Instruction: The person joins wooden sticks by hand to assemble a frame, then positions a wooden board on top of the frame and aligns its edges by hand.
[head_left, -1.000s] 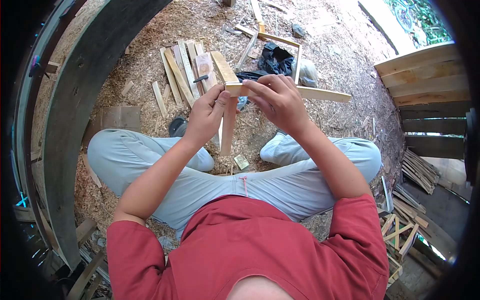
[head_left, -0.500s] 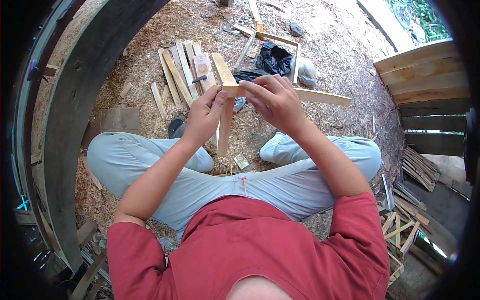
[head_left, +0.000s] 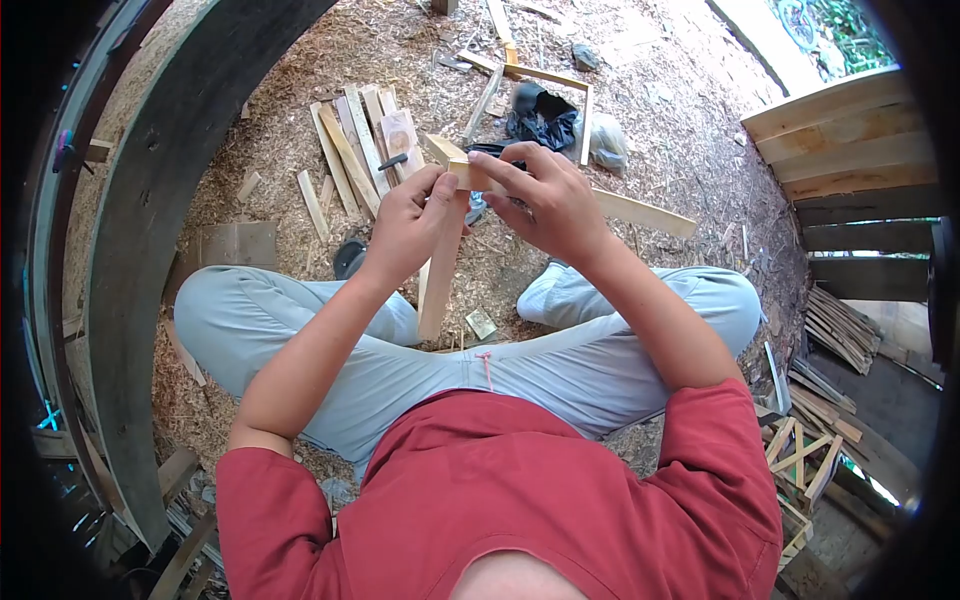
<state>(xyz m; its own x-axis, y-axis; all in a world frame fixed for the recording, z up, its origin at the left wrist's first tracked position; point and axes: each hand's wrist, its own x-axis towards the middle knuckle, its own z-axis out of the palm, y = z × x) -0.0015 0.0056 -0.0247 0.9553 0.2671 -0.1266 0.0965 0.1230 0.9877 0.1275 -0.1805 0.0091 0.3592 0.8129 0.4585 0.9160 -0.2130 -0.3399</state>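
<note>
Both hands hold a wooden frame [head_left: 445, 265] of pale strips that meet at a corner in front of me. One strip slants down toward my lap and another runs out to the right. My left hand [head_left: 412, 218] is closed round the joint, thumb pressed on its near face. My right hand [head_left: 548, 200] grips the same joint from the right, its index finger stretched along the top near the corner. Whether a small nail sits under those fingertips is hidden. Just beyond my left hand, a dark metal tool head [head_left: 396, 161] rests on the loose boards.
Several loose wood strips [head_left: 345, 150] lie on the shaving-covered ground beyond my hands. Near them are a black plastic bag [head_left: 543, 115], a clear bag [head_left: 606, 142] and another wooden frame [head_left: 587, 120]. Stacked slats [head_left: 838, 330] and a plank wall [head_left: 850, 140] stand at right.
The held frame has tilted: its lower strip has swung down and left toward my lap, and its right end has dropped. Both hands keep their grip, the right index fingertip slightly further left.
</note>
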